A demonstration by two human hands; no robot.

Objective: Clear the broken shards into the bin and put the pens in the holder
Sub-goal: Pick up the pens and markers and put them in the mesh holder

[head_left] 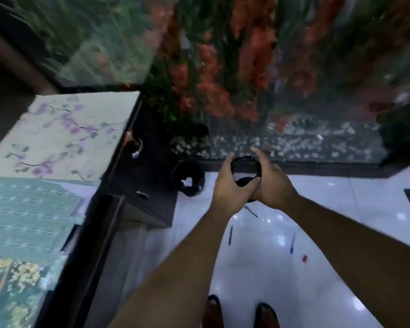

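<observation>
the black mesh holder [246, 171] is held up in front of the person, above the floor, with its round mouth tilted toward the camera so the mesh inside shows. both hands wrap it: the left hand [227, 185] cups its left side with the fingers [252, 183] curled across the front of the wall, and the right hand [271, 181] closes around its right side, thumb and fingers reaching over the far rim. both grips are closed snugly on the holder.

below the hands, on the glossy white tiled floor [329, 233], lie the pens: one thin grey pen [251, 211] just under the holder, a dark blue pen [230, 235] nearer the feet, and a brighter blue pen [292, 242] to the right, well apart from each other. a small red piece [304, 258] lies near the bright blue pen; what it is cannot be told.

to the left of the holder, on the floor against a dark cabinet [152, 162], stands a round black bin [188, 177] with something white inside. beyond it, a glass-fronted display [246, 91] holds green and orange plants over pebbles. at far left is a surface with a floral cloth [66, 136]. two dark shoes [266, 316] show at the bottom edge.
</observation>
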